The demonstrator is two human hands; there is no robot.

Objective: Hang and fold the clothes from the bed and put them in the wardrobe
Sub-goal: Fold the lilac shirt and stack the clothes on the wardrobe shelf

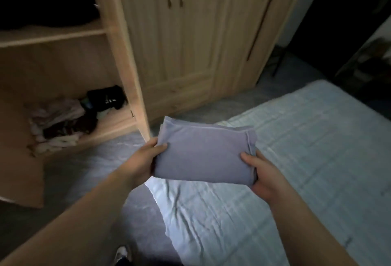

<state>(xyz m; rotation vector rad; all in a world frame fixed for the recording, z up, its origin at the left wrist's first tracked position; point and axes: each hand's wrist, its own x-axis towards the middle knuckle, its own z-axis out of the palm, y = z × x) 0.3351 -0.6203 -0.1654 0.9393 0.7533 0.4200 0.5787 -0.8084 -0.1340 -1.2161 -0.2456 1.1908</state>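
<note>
A folded lilac garment (203, 151) is held flat in the air above the corner of the bed (296, 149). My left hand (146, 160) grips its left edge, thumb on top. Its right edge is gripped by my right hand (262, 174), also thumb on top. The light wooden wardrobe (175, 43) stands ahead. Its left section is open, showing a shelf (53, 35) and a lower compartment with a loose pile of clothes (69, 119).
The wardrobe's middle and right doors (243, 33) are closed. Grey floor (84, 170) lies between bed and wardrobe. An open wardrobe door panel (21, 170) stands at the left. A shoe (122, 255) shows at the bottom. Dark objects sit at the far right.
</note>
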